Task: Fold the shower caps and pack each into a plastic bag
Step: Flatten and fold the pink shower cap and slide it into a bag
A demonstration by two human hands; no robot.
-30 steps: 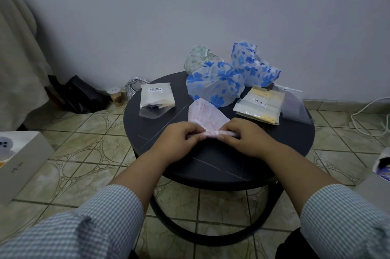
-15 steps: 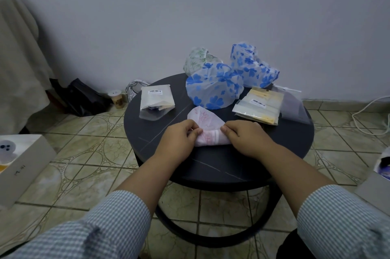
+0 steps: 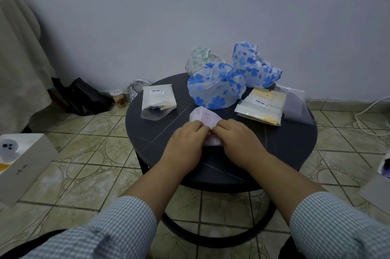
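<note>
A pink-patterned shower cap (image 3: 203,116), partly folded, lies on the round dark table (image 3: 285,144). My left hand (image 3: 186,142) and my right hand (image 3: 237,139) meet over it, fingertips pinching its near fold, and they hide its lower half. Behind it sit two blue-flowered shower caps (image 3: 216,87) (image 3: 256,66) and a green-patterned one (image 3: 199,60). A plastic bag with a packed item (image 3: 157,101) lies at the left. A stack of yellowish plastic bags (image 3: 260,105) and a clear one (image 3: 295,104) lie at the right.
A white box (image 3: 21,163) stands on the tiled floor at the left, with a black bag (image 3: 84,97) and a small cup (image 3: 118,97) by the wall. A white cable (image 3: 371,109) runs along the floor at the right. Another box edge (image 3: 375,190) shows at far right.
Both hands moved closer together over the pink shower cap, folding its near part further, so less of it shows now.
</note>
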